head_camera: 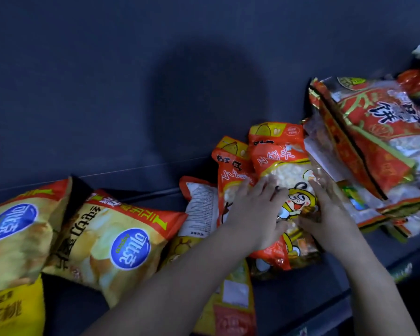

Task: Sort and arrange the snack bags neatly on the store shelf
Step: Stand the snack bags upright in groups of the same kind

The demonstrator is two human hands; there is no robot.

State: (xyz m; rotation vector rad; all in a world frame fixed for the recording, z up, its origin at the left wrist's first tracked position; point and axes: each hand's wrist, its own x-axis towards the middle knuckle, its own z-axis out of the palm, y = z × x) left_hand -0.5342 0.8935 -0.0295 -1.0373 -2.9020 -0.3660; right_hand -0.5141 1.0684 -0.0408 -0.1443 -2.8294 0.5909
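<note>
An orange popcorn bag with a cartoon bee (pixel 290 180) lies on top of a small pile of like orange bags (pixel 230 163) on the dark shelf (pixel 136 197). My left hand (pixel 252 212) lies flat on the bag's left side, fingers straight and spread. My right hand (pixel 325 212) presses against the bag's right edge with straight fingers. Two yellow chip bags (pixel 112 238) with blue round logos lie to the left. A stack of large red rice-cracker bags (pixel 374 132) leans at the right.
A yellow bag (pixel 12 314) shows at the bottom left corner. Another orange and yellow bag (pixel 230 299) lies under my left forearm. The shelf's dark back wall (pixel 155 69) rises behind the bags. The shelf's front edge (pixel 337 297) runs at the lower right.
</note>
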